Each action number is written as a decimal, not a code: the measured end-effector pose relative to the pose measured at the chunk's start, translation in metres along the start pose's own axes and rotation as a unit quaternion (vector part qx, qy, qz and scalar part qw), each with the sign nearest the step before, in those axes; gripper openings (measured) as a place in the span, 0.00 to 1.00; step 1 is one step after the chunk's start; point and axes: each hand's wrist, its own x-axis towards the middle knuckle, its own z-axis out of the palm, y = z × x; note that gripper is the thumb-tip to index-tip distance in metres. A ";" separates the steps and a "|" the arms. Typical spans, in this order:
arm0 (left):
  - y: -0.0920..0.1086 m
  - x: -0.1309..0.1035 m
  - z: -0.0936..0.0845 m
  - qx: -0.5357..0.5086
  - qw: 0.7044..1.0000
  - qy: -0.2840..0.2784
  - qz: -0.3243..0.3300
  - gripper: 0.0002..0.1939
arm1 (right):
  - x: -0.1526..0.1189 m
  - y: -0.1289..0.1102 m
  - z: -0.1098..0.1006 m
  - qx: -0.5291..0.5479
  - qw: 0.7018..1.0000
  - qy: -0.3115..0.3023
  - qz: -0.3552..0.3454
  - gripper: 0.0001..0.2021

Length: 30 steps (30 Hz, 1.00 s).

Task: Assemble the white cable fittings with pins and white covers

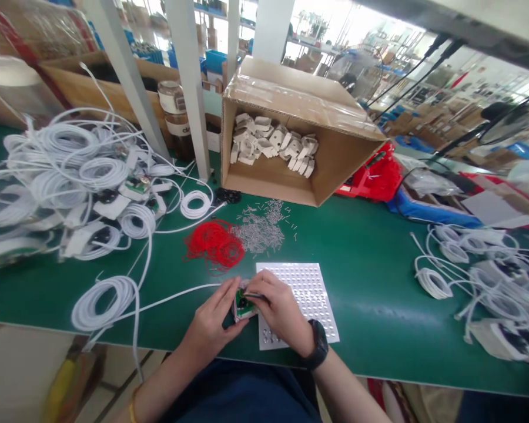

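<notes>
My left hand [209, 322] is closed around a small white housing with a green circuit board [245, 309] in it, steadying it near the front edge of the table. A white cable [180, 292] runs from the housing to a coil on the left. In my right hand [284, 306] is a slim dark tool [256, 295], perhaps tweezers, its tip over the board. What lies under the tip is too small to make out. My right forearm and hand partly cover a white sheet with rows of small shiny round pieces [311, 288].
Beyond my hands lie red wire [214, 244] and a heap of small metal pins or screws [262, 229]. An open carton [268, 185] holds white plastic parts [275, 141]. Coiled white cables [79, 170] pile up at left; more cables [494, 279] lie at right. White posts [187, 88] stand behind.
</notes>
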 end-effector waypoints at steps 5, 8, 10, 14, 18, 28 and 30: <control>0.000 0.008 0.000 -0.030 0.999 -0.029 -0.016 0.32 | 0.059 0.020 -0.019 -0.037 0.997 0.067 0.022 0.09; 0.001 0.011 0.000 -0.036 0.998 -0.036 -0.025 0.33 | 0.130 0.016 -0.004 -0.138 0.990 -0.002 0.002 0.09; 0.001 0.012 0.000 -0.034 0.998 -0.034 -0.027 0.33 | 0.171 0.011 0.016 -0.213 0.976 -0.046 0.019 0.09; 0.003 0.014 -0.002 -0.030 0.998 -0.035 -0.030 0.33 | 0.212 0.007 0.050 -0.244 0.965 -0.070 0.062 0.07; 0.006 0.017 -0.006 -0.040 0.997 -0.048 -0.043 0.31 | 0.206 0.011 0.040 -0.224 0.970 -0.068 0.070 0.08; 0.000 0.011 0.002 -0.077 0.986 -0.075 -0.124 0.39 | 0.018 0.009 -0.036 0.105 0.983 -0.002 0.151 0.10; -0.001 0.010 0.004 -0.075 0.986 -0.074 -0.126 0.39 | -0.009 0.007 -0.022 0.112 0.978 0.011 0.177 0.06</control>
